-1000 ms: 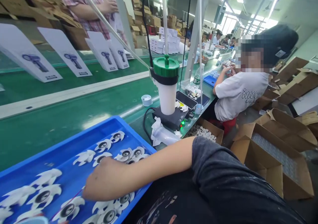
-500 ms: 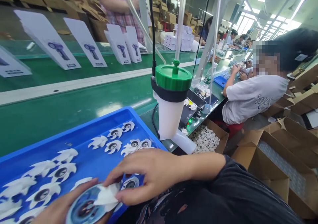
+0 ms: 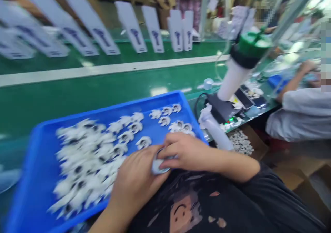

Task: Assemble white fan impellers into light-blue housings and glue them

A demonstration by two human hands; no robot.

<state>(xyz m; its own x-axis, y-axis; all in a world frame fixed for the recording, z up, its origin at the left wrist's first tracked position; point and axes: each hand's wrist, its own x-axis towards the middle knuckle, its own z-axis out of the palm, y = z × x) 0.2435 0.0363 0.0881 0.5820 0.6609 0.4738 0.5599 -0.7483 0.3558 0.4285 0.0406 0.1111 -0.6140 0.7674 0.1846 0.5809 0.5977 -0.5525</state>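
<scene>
Left hand (image 3: 134, 181) and right hand (image 3: 188, 153) fingers pinch a round disc (image 3: 158, 166) over the blue tray (image 3: 38, 181); a slipping grip could drop it among the white parts (image 3: 88, 160).

Left hand (image 3: 137, 181): low, fingers curled inward | Right hand (image 3: 186, 153): fingers curled, above left | Right forearm (image 3: 232, 165): level, reaching across from right

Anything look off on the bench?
Two things. A white plastic tube lies on its side against the black box, as if knocked over. And the white parts in the blue tray overlap in a heap at the left, while those on the right sit apart.
</scene>
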